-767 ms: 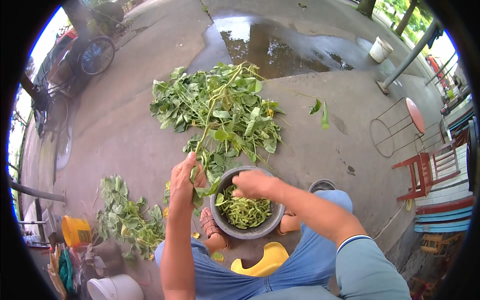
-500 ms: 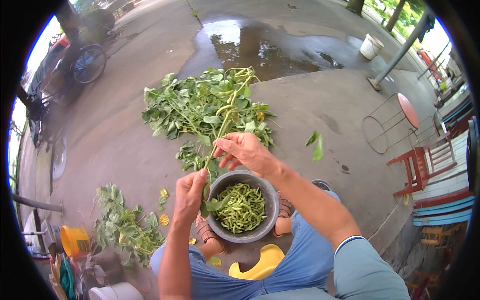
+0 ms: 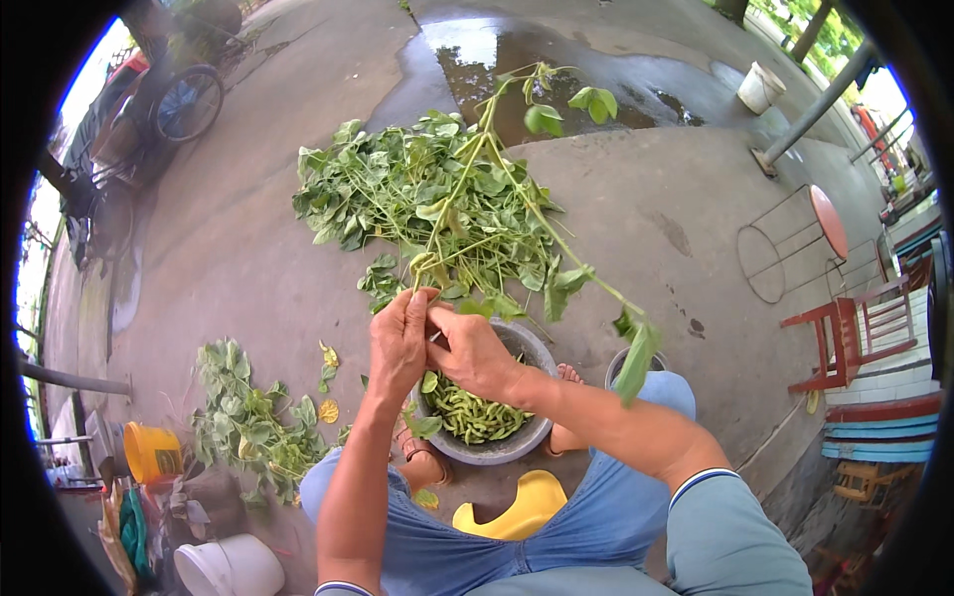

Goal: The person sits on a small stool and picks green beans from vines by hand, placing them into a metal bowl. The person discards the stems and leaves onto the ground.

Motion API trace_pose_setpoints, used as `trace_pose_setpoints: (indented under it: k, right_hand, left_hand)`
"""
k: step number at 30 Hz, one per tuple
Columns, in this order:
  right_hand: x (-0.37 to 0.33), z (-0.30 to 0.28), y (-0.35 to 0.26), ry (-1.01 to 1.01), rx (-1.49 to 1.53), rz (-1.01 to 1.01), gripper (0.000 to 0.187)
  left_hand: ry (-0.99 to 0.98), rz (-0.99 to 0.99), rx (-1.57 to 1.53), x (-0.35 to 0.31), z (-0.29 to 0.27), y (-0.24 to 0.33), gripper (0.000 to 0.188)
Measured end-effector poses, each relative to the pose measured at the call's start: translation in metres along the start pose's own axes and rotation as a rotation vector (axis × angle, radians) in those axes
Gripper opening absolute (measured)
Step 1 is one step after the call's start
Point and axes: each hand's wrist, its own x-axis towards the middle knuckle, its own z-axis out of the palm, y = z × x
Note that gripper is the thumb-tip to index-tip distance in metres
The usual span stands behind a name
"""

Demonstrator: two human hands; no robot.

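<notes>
My left hand is closed on the lower end of a green soybean stalk. The stalk stands up from my fingers, forks, and one leafy branch bends down to the right over my right forearm. Pods cluster on it just above my hands. Touching the left fingers, my right hand is closed with its fingertips tucked in beside the stem; what they pinch is hidden. Beneath both hands, between my feet, a round grey basin holds many loose green pods. A few leaves hang at its left rim.
Ahead lies a heap of leafy soybean plants; a smaller leafy pile is at left. A yellow stool sits between my legs. Buckets, orange and white, stand lower left. A red wooden chair is right, a puddle far.
My right hand has come down the stalk to my left hand, which has risen slightly. The forked stalk now spreads wider, with a leafy branch hanging right.
</notes>
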Motion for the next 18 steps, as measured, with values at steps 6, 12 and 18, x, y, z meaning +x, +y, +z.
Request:
trace_pose_setpoints:
  k: [6, 12, 18]
  right_hand:
    - [0.028, -0.049, -0.047, 0.310, -0.259, -0.254, 0.012]
    - [0.049, -0.092, 0.001, -0.333, 0.003, 0.224, 0.024]
    - [0.051, -0.093, -0.004, -0.497, 0.335, 0.328, 0.027]
  left_hand:
    - [-0.013, 0.062, 0.400, -0.010, -0.019, 0.000, 0.034]
    - [-0.035, 0.240, 0.595, -0.013, -0.015, -0.003, 0.027]
    - [-0.050, 0.293, 0.551, -0.015, -0.018, 0.005, 0.023]
